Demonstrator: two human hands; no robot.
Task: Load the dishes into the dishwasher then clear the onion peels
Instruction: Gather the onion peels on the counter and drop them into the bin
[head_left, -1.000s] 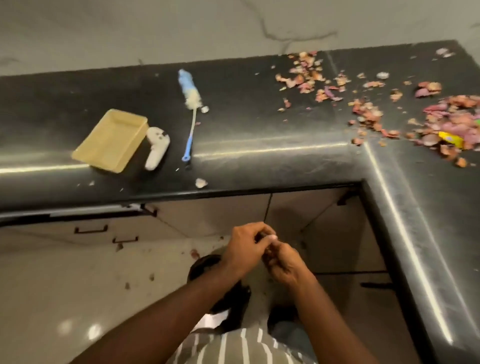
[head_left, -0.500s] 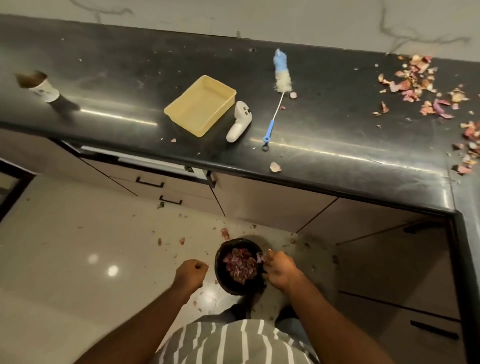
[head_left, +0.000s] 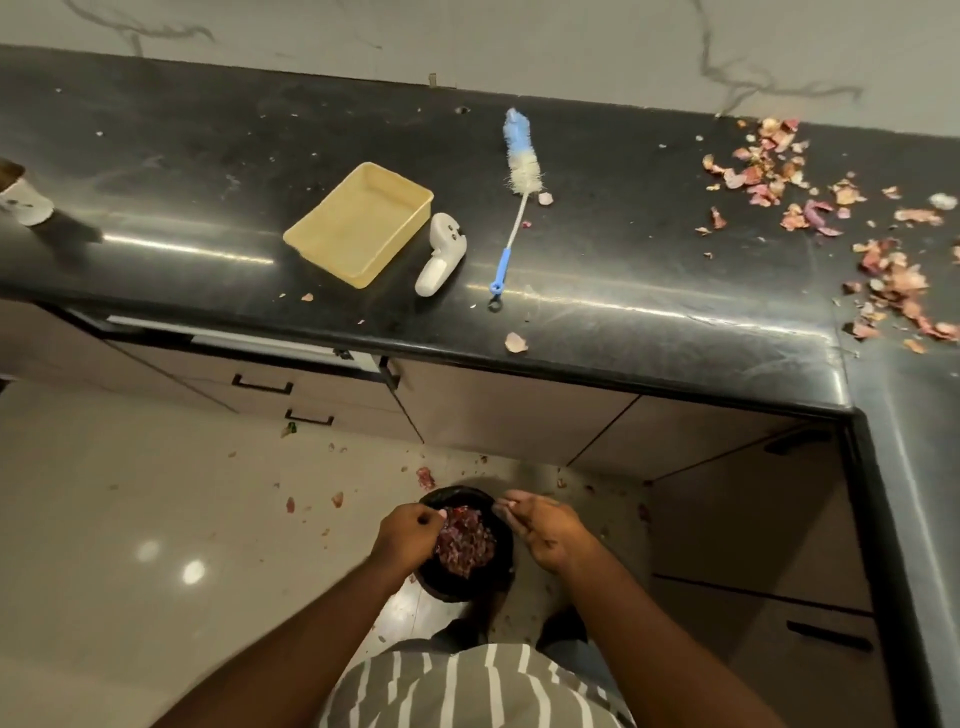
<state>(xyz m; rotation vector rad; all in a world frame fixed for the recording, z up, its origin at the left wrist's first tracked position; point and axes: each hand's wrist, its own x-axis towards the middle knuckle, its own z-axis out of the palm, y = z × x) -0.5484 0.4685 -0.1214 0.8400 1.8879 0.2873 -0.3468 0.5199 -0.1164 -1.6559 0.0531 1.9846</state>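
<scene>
- Hovering over the black bin (head_left: 467, 582) on the floor now, both hands; half a second ago the left hand (head_left: 408, 535) hung clear to the side, now it's at the bin rim.
- Left hand: fingers curled in, looks like it pinches a small peel scrap at the tips; too small to be sure.
- Right hand (head_left: 543, 527): fingers loosely bent over the far rim, nothing visible in them.
- Bin holds a heap of onion peels (head_left: 465, 540).
- Bulk of loose peels (head_left: 779, 182) lies on the bench (head_left: 156, 156), far right corner; one peel (head_left: 515, 342) sits near the front edge, more on the floor.
- Judgement: one handful dumped, clearing far from done.
- Yellow tray (head_left: 361, 223) and bottle brush (head_left: 517, 200) untouched on the bench.
</scene>
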